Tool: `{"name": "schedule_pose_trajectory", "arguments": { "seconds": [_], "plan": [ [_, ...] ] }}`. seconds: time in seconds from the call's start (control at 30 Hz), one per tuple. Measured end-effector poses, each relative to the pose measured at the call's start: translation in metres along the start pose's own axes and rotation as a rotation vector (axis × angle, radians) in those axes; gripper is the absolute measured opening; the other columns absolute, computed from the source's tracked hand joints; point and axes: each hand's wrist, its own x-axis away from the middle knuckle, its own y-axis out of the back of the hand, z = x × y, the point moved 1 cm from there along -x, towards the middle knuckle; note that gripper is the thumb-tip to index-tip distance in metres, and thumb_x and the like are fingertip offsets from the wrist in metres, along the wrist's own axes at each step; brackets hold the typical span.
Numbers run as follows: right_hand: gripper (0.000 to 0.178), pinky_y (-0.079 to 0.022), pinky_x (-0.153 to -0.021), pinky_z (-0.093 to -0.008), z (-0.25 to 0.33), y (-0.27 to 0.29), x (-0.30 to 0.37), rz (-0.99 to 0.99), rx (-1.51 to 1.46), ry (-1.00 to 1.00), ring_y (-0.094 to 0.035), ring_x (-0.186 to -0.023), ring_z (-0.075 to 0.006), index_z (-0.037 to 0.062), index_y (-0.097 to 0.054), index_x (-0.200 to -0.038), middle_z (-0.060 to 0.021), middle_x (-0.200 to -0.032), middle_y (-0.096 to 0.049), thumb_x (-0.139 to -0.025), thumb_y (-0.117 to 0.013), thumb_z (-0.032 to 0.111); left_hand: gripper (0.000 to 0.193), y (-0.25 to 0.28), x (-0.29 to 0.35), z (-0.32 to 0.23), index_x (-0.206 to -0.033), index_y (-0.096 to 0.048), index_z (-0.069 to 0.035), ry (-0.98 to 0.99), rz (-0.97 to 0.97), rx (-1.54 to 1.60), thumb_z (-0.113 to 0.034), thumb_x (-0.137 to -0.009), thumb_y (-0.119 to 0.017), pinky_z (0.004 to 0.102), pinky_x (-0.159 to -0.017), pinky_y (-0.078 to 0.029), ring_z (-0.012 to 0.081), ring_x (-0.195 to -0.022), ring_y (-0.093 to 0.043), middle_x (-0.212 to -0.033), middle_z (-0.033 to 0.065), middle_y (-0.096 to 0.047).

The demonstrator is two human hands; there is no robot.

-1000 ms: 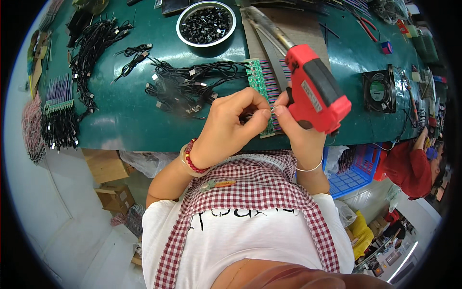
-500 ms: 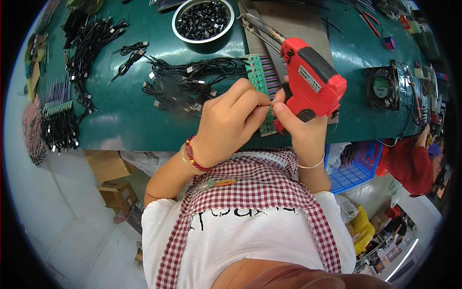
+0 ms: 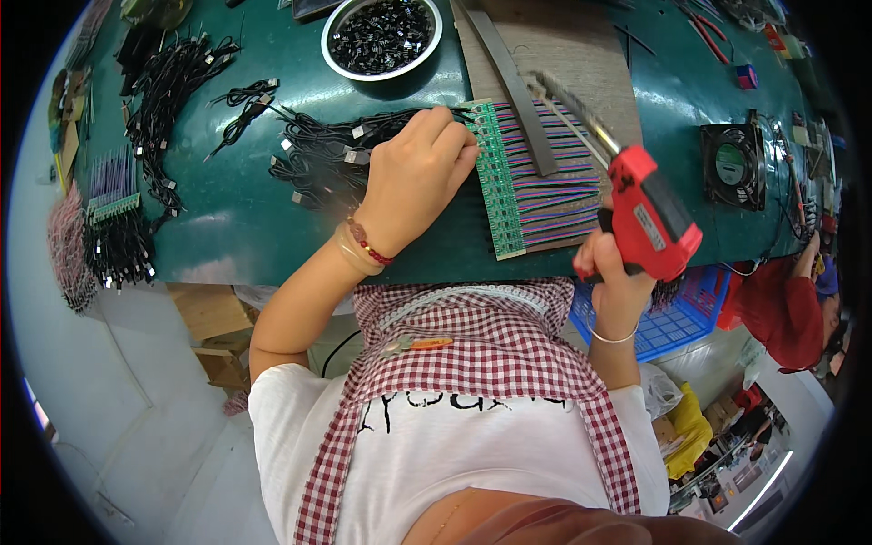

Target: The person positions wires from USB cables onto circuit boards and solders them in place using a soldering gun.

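In my right hand (image 3: 618, 277) is a red and black soldering gun (image 3: 649, 213), gripped by its handle at the right of the boards. Its metal tip points up and left, above the fanned wires. My left hand (image 3: 422, 163) is closed over the black USB cables (image 3: 327, 145), its fingertips at the left edge of the green circuit board strip (image 3: 498, 182). What those fingers pinch, if anything, is hidden. Purple, pink and dark wires (image 3: 554, 195) run right from the strip, with a grey metal bar (image 3: 522, 95) lying across them.
A white-rimmed bowl of small black parts (image 3: 381, 41) stands at the back. A wooden board (image 3: 581, 45) lies under the wires. More black cables (image 3: 168, 109) are heaped at left, near a finished-looking wired strip (image 3: 113, 207). A black fan (image 3: 731, 166) stands right; a blue crate (image 3: 672, 327) sits below.
My right hand and the soldering gun have moved right and toward me, off the boards. My left hand has shifted up and left, from the strip's wire side to its cable side.
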Motion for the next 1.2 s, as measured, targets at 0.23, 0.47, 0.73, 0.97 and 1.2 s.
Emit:
{"name": "schedule_pose_trajectory", "arguments": {
  "seconds": [0.23,0.47,0.73,0.97,1.2],
  "plan": [
    [0.039,-0.039,-0.050,-0.0262,-0.028,0.020,0.025,0.061,-0.109,-0.063,-0.044,-0.052,-0.0125,-0.0052,-0.045,-0.116,-0.0052,-0.061,-0.046,-0.085,-0.061,0.011,0.013,-0.007,-0.004,0.000,-0.075,-0.055,-0.007,-0.012,-0.051,-0.031,-0.009,-0.072,-0.068,0.0303,-0.049,-0.047,0.0189,-0.065,-0.057,-0.072,0.0040,-0.050],
    [0.033,-0.041,-0.050,-0.0265,-0.044,0.028,0.029,0.120,0.044,0.044,-0.047,-0.053,-0.0129,-0.0061,-0.047,-0.114,-0.0061,-0.063,-0.049,-0.085,-0.058,0.006,0.013,-0.012,-0.003,-0.002,-0.073,-0.054,-0.007,-0.035,-0.043,-0.134,-0.009,-0.072,-0.067,0.0295,-0.049,-0.047,0.0174,-0.065,-0.056,-0.072,0.0034,-0.050],
    [0.025,-0.043,-0.053,-0.0256,-0.059,0.036,0.035,0.135,0.228,0.096,-0.051,-0.058,-0.0130,-0.0047,-0.049,-0.108,-0.0074,-0.069,-0.054,-0.085,-0.057,0.000,0.015,-0.011,-0.007,-0.007,-0.072,-0.053,-0.007,-0.080,-0.005,-0.172,-0.008,-0.071,-0.068,0.0308,-0.051,-0.045,0.0184,-0.064,-0.055,-0.070,0.0035,-0.049],
    [0.027,-0.044,-0.059,-0.0265,-0.054,0.035,0.034,0.136,0.280,0.110,-0.054,-0.066,-0.0116,-0.0023,-0.055,-0.107,-0.0050,-0.077,-0.058,-0.081,-0.064,0.001,0.014,-0.010,-0.008,-0.008,-0.073,-0.053,-0.007,-0.092,0.047,-0.213,-0.008,-0.072,-0.067,0.0302,-0.052,-0.046,0.0185,-0.065,-0.055,-0.071,0.0041,-0.049],
    [0.035,-0.043,-0.054,-0.0259,-0.050,0.038,0.033,0.160,0.212,0.145,-0.051,-0.058,-0.0131,-0.0067,-0.047,-0.119,-0.0077,-0.070,-0.054,-0.085,-0.055,-0.002,0.014,-0.011,-0.008,-0.009,-0.074,-0.053,-0.007,-0.087,0.041,-0.212,-0.008,-0.073,-0.067,0.0305,-0.052,-0.046,0.0187,-0.065,-0.056,-0.072,0.0043,-0.049]
  ]
}}
